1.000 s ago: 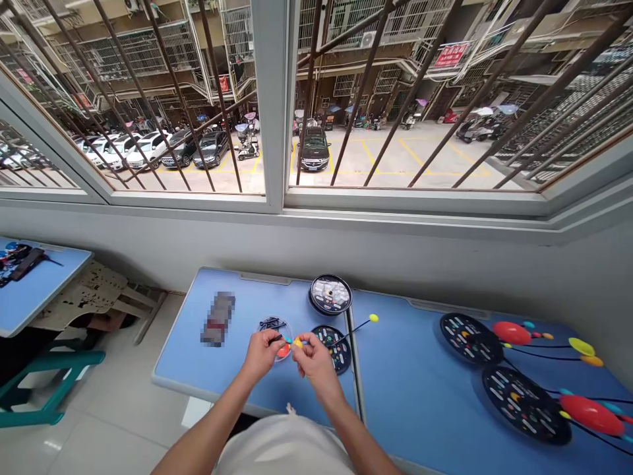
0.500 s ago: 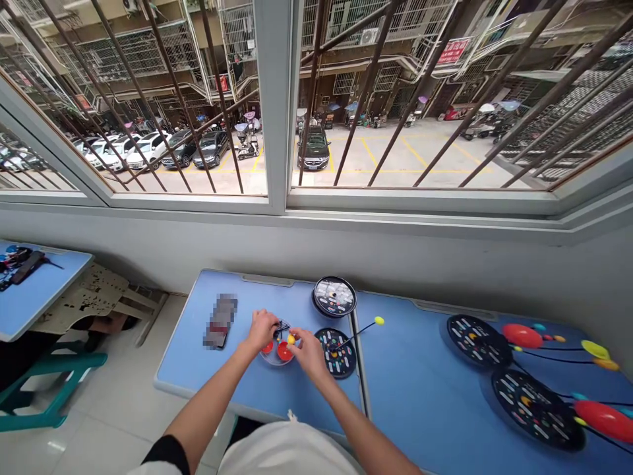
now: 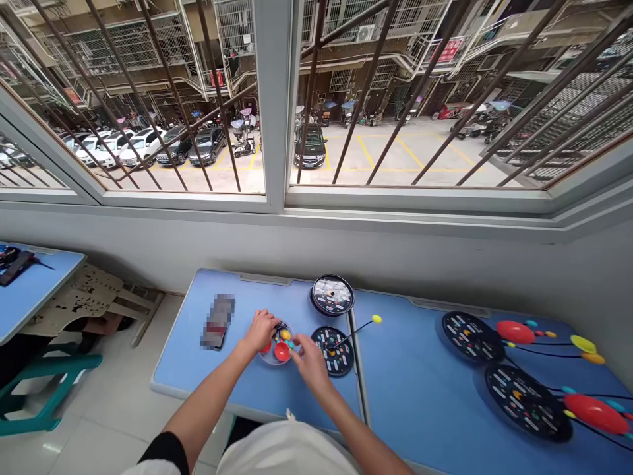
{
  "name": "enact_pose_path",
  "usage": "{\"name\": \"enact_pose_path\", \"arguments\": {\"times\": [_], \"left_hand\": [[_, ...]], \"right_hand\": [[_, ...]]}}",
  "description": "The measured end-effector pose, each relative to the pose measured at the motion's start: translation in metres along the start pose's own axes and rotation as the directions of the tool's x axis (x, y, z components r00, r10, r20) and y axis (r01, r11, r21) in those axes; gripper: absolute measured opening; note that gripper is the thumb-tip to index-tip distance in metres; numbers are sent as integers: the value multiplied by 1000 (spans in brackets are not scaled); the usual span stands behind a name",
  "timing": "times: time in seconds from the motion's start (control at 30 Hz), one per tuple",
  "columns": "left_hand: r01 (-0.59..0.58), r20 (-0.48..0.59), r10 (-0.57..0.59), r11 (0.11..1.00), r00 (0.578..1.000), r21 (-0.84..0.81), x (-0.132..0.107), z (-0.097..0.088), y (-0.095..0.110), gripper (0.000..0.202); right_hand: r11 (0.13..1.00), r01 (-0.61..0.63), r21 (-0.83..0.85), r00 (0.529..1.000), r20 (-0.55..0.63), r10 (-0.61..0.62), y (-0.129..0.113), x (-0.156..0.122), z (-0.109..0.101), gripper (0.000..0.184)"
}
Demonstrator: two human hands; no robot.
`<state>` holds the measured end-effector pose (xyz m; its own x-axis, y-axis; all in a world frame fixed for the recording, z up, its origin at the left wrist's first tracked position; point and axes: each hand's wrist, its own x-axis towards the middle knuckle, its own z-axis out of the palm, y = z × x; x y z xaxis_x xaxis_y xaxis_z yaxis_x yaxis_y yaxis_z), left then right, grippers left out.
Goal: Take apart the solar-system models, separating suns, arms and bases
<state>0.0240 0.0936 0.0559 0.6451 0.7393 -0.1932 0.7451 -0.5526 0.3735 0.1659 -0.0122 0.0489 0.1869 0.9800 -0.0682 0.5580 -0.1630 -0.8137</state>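
A small clear dish (image 3: 273, 359) on the blue table (image 3: 405, 396) holds red, yellow and teal balls and some black rods. My left hand (image 3: 259, 330) rests on the dish's left rim with its fingers curled; what they grip is hidden. My right hand (image 3: 309, 361) reaches in from the right, fingertips pinched together at a small teal piece by the dish's right edge. A yellow ball (image 3: 285, 334) lies in the dish just beyond those fingertips. Right of my right hand lies a black disc (image 3: 339, 353) with a thin rod ending in a yellow ball (image 3: 376, 319).
A round black lidded case (image 3: 331, 295) stands behind the dish. A blurred dark object (image 3: 217, 321) lies to the left. Two black discs with rods and red balls (image 3: 514, 331) (image 3: 593, 412) sit at the right. A second blue table (image 3: 30, 290) and a teal stool (image 3: 44, 389) stand at the left.
Both hands have dropped from in front of me down onto the dish. The yellow ball that was between my right fingers now lies in the dish.
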Motion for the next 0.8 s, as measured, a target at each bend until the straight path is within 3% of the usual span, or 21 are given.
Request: {"name": "enact_pose_path", "arguments": {"times": [0.1, 0.2, 0.3, 0.4, 0.57, 0.8], "left_hand": [[48, -57, -48, 999, 997, -5, -8, 1, 15, 25], [38, -50, -39, 999, 998, -23, -19, 16, 48, 29], [-59, 22, 60, 998, 998, -38, -27, 38, 85, 26], [-138, 73, 139, 990, 988, -17, -29, 60, 108, 26], [-182, 87, 176, 981, 981, 66, -16, 81, 108, 30], [-254, 93, 245, 961, 965, 110, 2, 88, 99, 23]], "right_hand": [[998, -43, 39, 999, -28, 44, 20, -27, -17, 7], [989, -139, 48, 981, -131, 145, 46, -42, -33, 11], [977, -208, 42, 951, -227, 212, 68, -37, -42, 21], [978, -209, 24, 945, -251, 209, 79, -22, -42, 32], [986, -166, -20, 964, -216, 158, 84, -1, -40, 27], [991, -125, -48, 973, -200, 113, 80, 9, -45, 18]]}}
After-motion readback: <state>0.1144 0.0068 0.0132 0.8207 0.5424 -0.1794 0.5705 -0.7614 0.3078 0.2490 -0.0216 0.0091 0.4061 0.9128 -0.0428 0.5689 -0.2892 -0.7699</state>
